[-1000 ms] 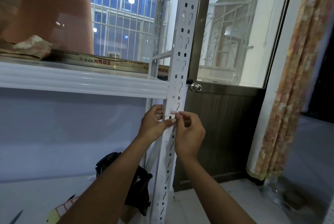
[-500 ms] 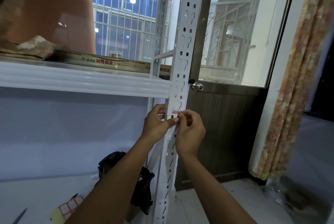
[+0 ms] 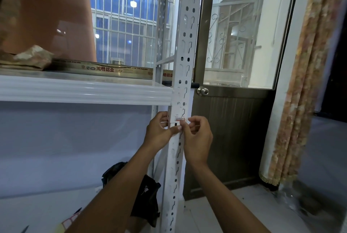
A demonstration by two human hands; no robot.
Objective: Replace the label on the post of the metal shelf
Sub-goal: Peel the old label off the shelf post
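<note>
The white perforated metal post of the shelf runs up the middle of the view. A small white label with a red strip sits on the post just below the shelf board. My left hand grips the post from the left, its thumb pressed on the post's face under the label. My right hand pinches the label's lower right edge between thumb and forefinger. How far the label is stuck down is hidden by my fingers.
A sheet of red-bordered blank labels lies on the lower shelf at bottom left. A black bag sits behind the post. A brown door with a round knob stands right of the post, a patterned curtain further right.
Both hands stay at the label with only small finger shifts. The view has drifted slightly, so the sheet of labels shows at the bottom left.
</note>
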